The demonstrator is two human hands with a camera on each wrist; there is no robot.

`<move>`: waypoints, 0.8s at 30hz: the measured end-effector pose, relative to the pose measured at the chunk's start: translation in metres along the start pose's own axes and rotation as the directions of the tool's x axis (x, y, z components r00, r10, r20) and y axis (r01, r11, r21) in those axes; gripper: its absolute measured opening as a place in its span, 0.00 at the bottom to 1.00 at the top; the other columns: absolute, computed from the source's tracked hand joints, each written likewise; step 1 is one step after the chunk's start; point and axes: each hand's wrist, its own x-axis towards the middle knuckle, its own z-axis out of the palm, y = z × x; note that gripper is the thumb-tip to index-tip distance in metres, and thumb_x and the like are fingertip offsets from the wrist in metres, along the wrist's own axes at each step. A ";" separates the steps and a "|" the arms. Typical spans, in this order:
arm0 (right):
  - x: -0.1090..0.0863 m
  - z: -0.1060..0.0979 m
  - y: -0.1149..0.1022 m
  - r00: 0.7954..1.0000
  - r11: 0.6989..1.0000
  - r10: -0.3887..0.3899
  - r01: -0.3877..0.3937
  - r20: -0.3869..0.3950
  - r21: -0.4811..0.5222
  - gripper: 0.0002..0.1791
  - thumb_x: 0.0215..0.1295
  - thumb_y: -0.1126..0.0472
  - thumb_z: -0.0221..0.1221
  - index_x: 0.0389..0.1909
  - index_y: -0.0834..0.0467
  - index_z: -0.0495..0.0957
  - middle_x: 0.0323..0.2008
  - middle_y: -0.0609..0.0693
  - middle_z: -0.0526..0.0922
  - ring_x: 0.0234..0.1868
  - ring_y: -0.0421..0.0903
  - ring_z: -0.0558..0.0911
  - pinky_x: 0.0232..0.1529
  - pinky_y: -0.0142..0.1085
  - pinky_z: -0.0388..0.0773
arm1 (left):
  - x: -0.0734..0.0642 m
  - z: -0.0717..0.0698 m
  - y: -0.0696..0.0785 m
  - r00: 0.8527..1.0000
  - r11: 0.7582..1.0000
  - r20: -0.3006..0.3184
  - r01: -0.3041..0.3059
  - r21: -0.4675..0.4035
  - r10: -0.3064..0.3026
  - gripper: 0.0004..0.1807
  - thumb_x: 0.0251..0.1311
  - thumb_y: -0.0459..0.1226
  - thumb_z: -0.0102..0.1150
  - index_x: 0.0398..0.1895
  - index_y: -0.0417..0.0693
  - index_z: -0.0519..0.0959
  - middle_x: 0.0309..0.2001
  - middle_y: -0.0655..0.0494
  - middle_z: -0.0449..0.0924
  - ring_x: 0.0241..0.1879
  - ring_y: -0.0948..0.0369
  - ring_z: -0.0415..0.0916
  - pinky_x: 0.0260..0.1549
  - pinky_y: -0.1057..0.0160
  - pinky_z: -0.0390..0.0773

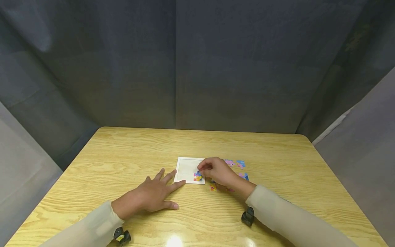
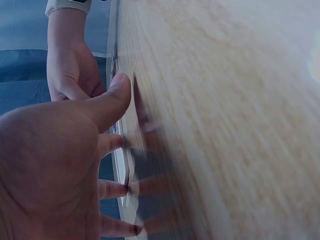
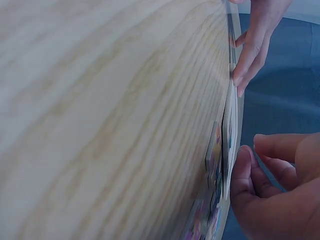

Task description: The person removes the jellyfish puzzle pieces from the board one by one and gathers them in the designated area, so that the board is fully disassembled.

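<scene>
A white puzzle tray [image 1: 186,166] with a thin inner outline lies on the table. In its near right corner sits a pink and yellow jigsaw piece [image 1: 198,178], with a blue piece [image 1: 198,174] along its far side. My right hand [image 1: 217,171] comes in over the tray's right edge, fingers curled and fingertips at the blue piece; in the right wrist view, the hand [image 3: 280,180] hides the piece. My left hand [image 1: 157,192] is spread out, its fingertips touching the tray's left and near edges. The left wrist view shows this palm [image 2: 50,165] raised over the table.
Loose jigsaw pieces lie right of the tray: a yellow and red one [image 1: 213,187], a pink one [image 1: 229,162], a blue and pink one [image 1: 241,164], and others partly under my right hand. Wood-grain table [image 1: 139,147] surrounds them, with a dark curtain [image 1: 216,68] behind.
</scene>
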 end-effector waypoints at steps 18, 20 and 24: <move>0.009 0.003 -0.003 1.000 1.000 -0.003 0.003 0.013 -0.008 0.09 0.71 0.72 0.60 0.49 0.65 0.81 0.43 0.55 0.85 0.42 0.46 0.83 0.43 0.33 0.82 | 0.000 0.002 -0.001 1.000 1.000 -0.002 -0.002 -0.001 0.002 0.45 0.63 0.71 0.51 0.82 0.77 0.53 0.84 0.50 0.42 0.78 0.32 0.44 0.58 0.20 0.63; 0.009 0.004 -0.005 1.000 1.000 -0.008 0.008 0.007 0.007 0.09 0.71 0.72 0.60 0.50 0.66 0.81 0.42 0.55 0.84 0.41 0.46 0.82 0.42 0.32 0.81 | 0.000 0.002 -0.001 1.000 1.000 0.000 -0.004 -0.002 0.004 0.45 0.63 0.71 0.51 0.82 0.77 0.53 0.84 0.50 0.42 0.78 0.31 0.44 0.58 0.20 0.63; 0.009 0.008 -0.007 1.000 1.000 -0.007 0.007 -0.008 -0.002 0.11 0.70 0.72 0.61 0.51 0.64 0.80 0.42 0.53 0.82 0.42 0.46 0.80 0.45 0.34 0.81 | 0.000 0.001 -0.002 1.000 1.000 -0.001 -0.008 -0.001 0.008 0.45 0.63 0.71 0.51 0.82 0.76 0.53 0.84 0.49 0.42 0.78 0.31 0.44 0.58 0.20 0.63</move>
